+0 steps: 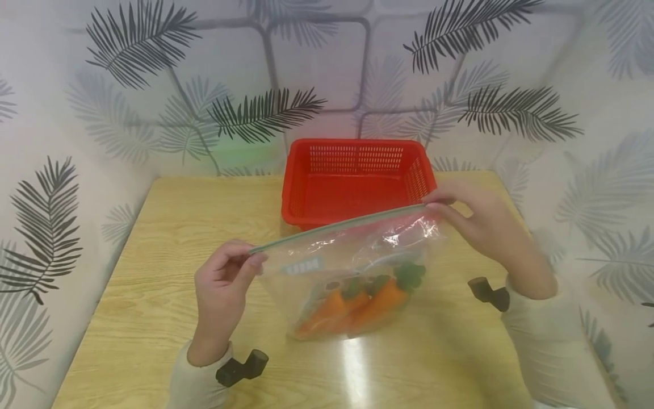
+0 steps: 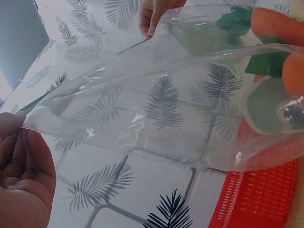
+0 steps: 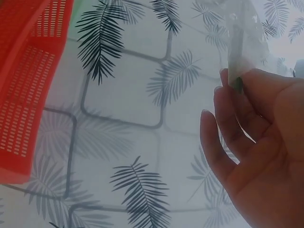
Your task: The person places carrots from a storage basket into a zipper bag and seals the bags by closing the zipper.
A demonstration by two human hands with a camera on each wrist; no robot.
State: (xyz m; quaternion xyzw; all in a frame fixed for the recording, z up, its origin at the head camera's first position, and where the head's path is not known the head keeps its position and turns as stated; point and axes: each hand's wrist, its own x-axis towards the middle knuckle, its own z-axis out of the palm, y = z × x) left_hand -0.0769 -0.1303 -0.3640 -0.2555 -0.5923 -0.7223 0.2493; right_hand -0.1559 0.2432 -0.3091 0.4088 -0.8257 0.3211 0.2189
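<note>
A clear zip bag (image 1: pixel 327 284) with a green closure strip hangs between my two hands above the table. Inside it lie orange carrots (image 1: pixel 378 301) with green leafy tops, at the bottom of the bag. My left hand (image 1: pixel 225 289) pinches the left end of the green strip between thumb and fingers. The right end is pinched by my right hand (image 1: pixel 472 221), held higher, so the strip slopes upward to the right. In the right wrist view, the bag's corner (image 3: pixel 240 61) sits between thumb and fingertips. Whether the strip is sealed cannot be told.
Behind the bag, a red plastic basket (image 1: pixel 357 193) with slotted walls stands at the back of the wooden table (image 1: pixel 163 255). The bag overlaps the basket's front right edge in the head view. A wall (image 1: pixel 327 74) with a leaf pattern rises behind.
</note>
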